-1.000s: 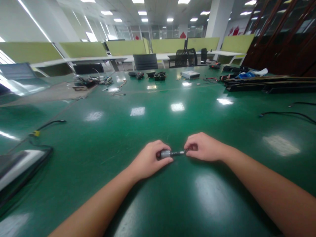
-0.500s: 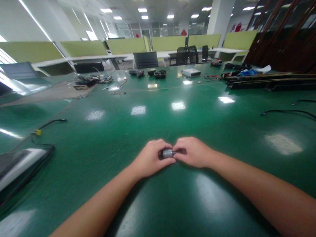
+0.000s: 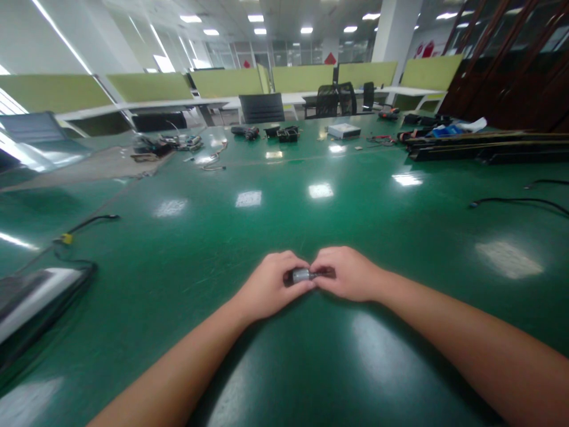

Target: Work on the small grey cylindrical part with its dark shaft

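Observation:
A small cylinder [image 3: 301,274], silver-grey in the middle and dark at its left end, lies sideways just above or on the green table [image 3: 213,237]; its exact kind is too small to tell. My left hand [image 3: 265,286] grips it from the left, thumb below and fingers above. From the right, my right hand [image 3: 351,274] pinches the cylinder's thin right end between thumb and fingertips. Something dark shows inside the curl of the right hand, partly hidden. The fingertips of both hands meet or nearly meet over the cylinder.
Black cables [image 3: 518,201] lie at the right, near a stack of long dark strips [image 3: 489,147]. A black-and-white device [image 3: 42,296] with a cable sits at the left edge. Toward the back are a silver box [image 3: 344,130], black parts [image 3: 283,134] and wires [image 3: 214,160].
Both hands keep their hold on the cylinder and stay almost in place. The whole view has shifted very slightly.

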Demonstrator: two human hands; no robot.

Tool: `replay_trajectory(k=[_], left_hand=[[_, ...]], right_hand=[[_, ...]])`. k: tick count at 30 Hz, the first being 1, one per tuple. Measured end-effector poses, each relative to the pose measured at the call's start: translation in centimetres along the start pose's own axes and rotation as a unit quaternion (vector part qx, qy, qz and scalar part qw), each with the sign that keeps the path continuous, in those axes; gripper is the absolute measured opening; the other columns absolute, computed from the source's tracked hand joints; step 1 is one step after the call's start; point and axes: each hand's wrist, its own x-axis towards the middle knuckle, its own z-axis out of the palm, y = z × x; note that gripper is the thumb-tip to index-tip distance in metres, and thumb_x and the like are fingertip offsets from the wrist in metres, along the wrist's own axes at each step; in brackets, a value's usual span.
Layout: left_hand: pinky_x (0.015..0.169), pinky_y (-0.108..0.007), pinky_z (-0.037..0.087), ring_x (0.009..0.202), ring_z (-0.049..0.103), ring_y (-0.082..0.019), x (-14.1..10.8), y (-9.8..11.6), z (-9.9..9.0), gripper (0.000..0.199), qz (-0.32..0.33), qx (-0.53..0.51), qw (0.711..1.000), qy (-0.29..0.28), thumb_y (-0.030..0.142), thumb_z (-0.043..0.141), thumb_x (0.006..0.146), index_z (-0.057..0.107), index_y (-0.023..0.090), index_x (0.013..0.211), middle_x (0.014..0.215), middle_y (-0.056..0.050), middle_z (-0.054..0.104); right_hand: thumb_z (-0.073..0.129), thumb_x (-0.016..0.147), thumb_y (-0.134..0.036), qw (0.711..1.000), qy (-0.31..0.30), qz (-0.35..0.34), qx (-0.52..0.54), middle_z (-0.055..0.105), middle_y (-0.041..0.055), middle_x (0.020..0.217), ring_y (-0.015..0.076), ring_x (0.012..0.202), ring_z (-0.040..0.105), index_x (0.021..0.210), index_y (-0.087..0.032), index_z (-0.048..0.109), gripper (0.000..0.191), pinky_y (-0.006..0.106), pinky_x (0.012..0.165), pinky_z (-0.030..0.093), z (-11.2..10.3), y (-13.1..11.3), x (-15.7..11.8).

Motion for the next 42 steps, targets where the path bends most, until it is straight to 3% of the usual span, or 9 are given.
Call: replay_trajectory(k=[6, 27, 42], left_hand=[[0.076, -0.028, 0.044, 0.084, 0.063, -0.017, 0.0, 0.1, 0.0, 0.022, -0.001, -0.001, 1.0, 0.002, 0.039, 0.072, 0.088, 0.075, 0.022, 0.1, 0.091, -0.002, 0.07], [0.077, -0.029, 0.047, 0.085, 0.064, -0.018, -0.3, 0.2, -0.4, 0.023, -0.019, -0.016, 1.0, 0.001, 0.04, 0.072, 0.088, 0.077, 0.022, 0.102, 0.092, -0.004, 0.07], [0.076, -0.029, 0.047, 0.085, 0.064, -0.018, -1.7, -0.2, -0.9, 0.024, -0.024, -0.029, 0.999, 0.002, 0.042, 0.069, 0.09, 0.076, 0.022, 0.101, 0.094, -0.004, 0.069]], right_hand=[[0.068, 0.087, -0.022, 0.999, 0.001, -0.027, -0.02, 0.071, 0.004, 0.088, 0.016, 0.081, 0.062, 0.094, -0.017, 0.075, 0.011, 0.027, 0.074, 0.045, 0.0, 0.0, -0.1], [0.069, 0.085, -0.025, 1.0, -0.011, 0.02, -0.012, 0.069, 0.003, 0.084, 0.0145, 0.075, 0.06, 0.09, -0.019, 0.075, 0.01, 0.026, 0.07, 0.043, -0.8, -0.1, -0.6], [0.07, 0.08, -0.021, 0.997, -0.037, 0.03, -0.057, 0.069, 0.0021, 0.079, 0.0136, 0.07, 0.059, 0.084, -0.018, 0.075, 0.007, 0.026, 0.065, 0.042, -3.6, 0.5, -1.5]])
